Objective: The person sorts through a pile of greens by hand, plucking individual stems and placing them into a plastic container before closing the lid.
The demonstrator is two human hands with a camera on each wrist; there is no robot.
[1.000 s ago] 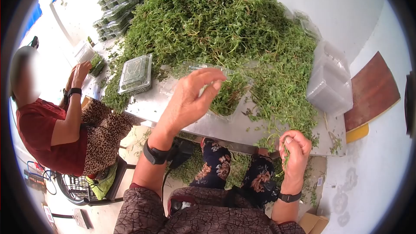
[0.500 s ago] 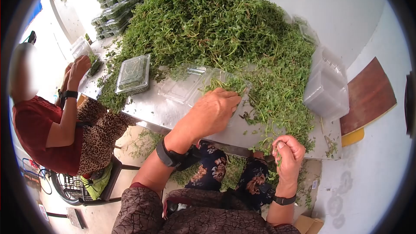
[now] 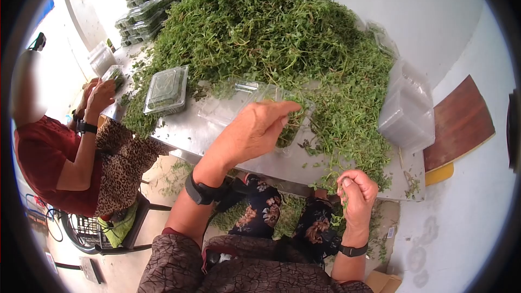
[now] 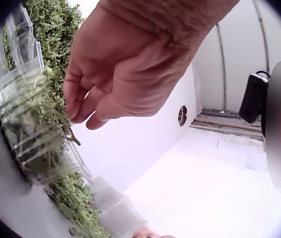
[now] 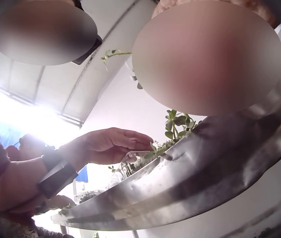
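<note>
My left hand [image 3: 252, 133] is over an open clear plastic clamshell box [image 3: 286, 150] holding leafy greens. In the left wrist view, its fingers are gently bent, with a gap between fingers and thumb, right beside green stems standing out of the box [image 4: 24, 148]. The box's flat lid [image 3: 217, 111] lies folded back to the left. Past the table's front edge, my right hand [image 3: 359, 195] has curled fingers gripping a few leafy green sprigs [image 3: 337, 220], which hang below the fist. A blur covers most of this hand in the right wrist view.
A tall heap of greens [image 3: 260, 27] covers the metal table's [image 3: 271, 169] back. A closed filled box [image 3: 167, 89] sits at left, stacked filled boxes [image 3: 146, 13] behind. Nested clear boxes [image 3: 407, 108] stand at right. Another person [image 3: 59, 157] works at left with a box [image 3: 115, 73].
My left hand has gone down into the box's greens, then lifted slightly with its fingers straighter. My right hand keeps its sprigs. The other person's hands have shifted around their box.
</note>
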